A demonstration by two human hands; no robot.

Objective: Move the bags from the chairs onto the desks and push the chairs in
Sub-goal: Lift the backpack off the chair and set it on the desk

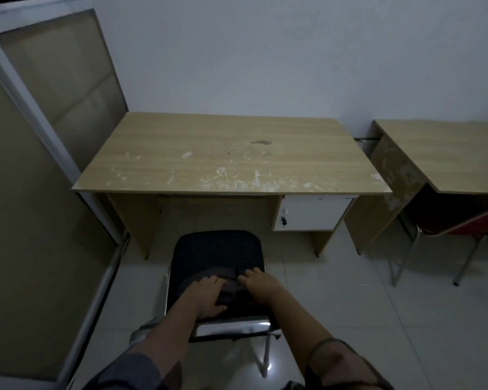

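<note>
Wood-grain laminate desk (pixel 231 153) stands against a pale wall (pixel 265 52), its top scuffed with whitish scrapes near the front edge and one dark stain toward the middle; a white drawer unit (pixel 312 212) with a small lock hangs under its right side. Floor is light glossy tile (pixel 378 305). Head view, dim light. To the left, a metal-framed partition (pixel 54 80) with beige panels runs alongside the desk. To the right, a second desk (pixel 448 153) sits just beside the first, with a red chair (pixel 476 220) on metal legs tucked partly beneath it. A black chair (pixel 217 254) with a chrome frame stands in front of the first desk, pulled out from it, its seat not under the top. On the seat lies a dark bag (pixel 231 288), hard to separate from the black upholstery in this light. Left hand (pixel 209 296) rests on the bag's near left part, fingers spread and mostly flat. Right hand (pixel 255 280) is on the bag's right part, fingers bent over its top; whether they actually pinch the fabric I cannot tell. Both forearms reach over the chair's back rail.
</note>
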